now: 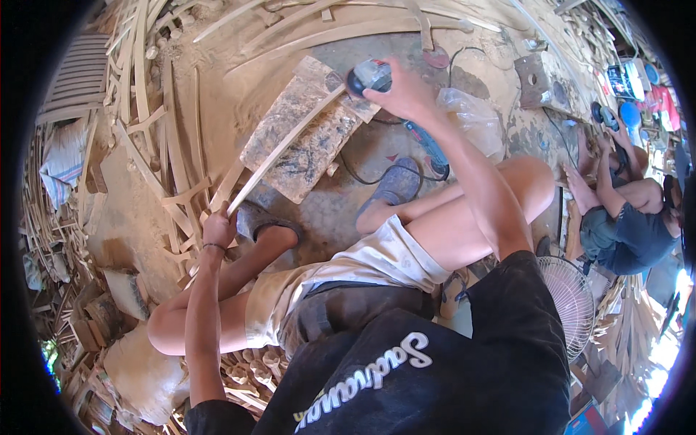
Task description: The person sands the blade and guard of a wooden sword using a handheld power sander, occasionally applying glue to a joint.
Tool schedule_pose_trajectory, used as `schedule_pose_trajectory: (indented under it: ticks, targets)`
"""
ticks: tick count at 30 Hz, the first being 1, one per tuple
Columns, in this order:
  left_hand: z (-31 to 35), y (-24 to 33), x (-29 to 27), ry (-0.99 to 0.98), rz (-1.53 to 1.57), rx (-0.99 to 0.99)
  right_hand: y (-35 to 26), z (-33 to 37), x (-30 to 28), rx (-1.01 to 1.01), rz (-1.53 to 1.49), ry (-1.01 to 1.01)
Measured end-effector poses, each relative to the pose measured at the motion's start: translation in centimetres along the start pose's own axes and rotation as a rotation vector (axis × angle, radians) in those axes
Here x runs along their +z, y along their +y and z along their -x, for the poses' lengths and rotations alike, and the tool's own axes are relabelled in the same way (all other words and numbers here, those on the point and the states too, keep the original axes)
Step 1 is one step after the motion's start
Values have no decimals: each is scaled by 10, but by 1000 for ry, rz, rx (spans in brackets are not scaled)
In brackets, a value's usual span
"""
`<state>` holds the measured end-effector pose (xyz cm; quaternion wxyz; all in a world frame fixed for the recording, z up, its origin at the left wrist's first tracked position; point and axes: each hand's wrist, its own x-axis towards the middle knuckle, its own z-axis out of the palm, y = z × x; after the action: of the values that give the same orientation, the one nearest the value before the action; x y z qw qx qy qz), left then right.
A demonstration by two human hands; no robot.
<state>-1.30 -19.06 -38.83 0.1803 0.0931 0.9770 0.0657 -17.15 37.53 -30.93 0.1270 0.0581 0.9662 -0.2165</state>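
My left hand [219, 228] is closed around the near part of a long, pale wooden strip [279, 152]. The strip slants up to the right across a worn, stained wooden board [315, 163] that serves as a rest on the floor. At the strip's far end, my right hand [403, 90] grips the grey head of an angle grinder [373, 75]. Its dark round disc is at or against the strip's tip; contact is hard to tell. Beside my right forearm shows a blue power-tool body [426, 147]; whether it belongs to the same tool I cannot tell.
A black cord loops over the floor near my slippered foot [399, 181]. Curved wooden pieces [174, 138] pile up at the left. A clear plastic bag [471, 119] lies right of the board. A fan [565, 304] stands by my right side; another person [631, 225] sits farther right.
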Motion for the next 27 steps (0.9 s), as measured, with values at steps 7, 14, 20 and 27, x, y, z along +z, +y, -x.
schedule_pose_trajectory:
  ticks: [7, 14, 20, 27]
  targets:
    - [-6, 2, 3, 3, -12, 9, 15, -10, -8, 105, 10, 32]
    - [-10, -4, 12, 7, -34, 10, -47, 53, 22, -249, -51, -104]
    - [-2, -1, 8, 22, -45, 19, -42, 34, 3, -93, -72, -106]
    - [-8, 2, 2, -29, -31, -8, -25, 26, -16, -10, 8, -61]
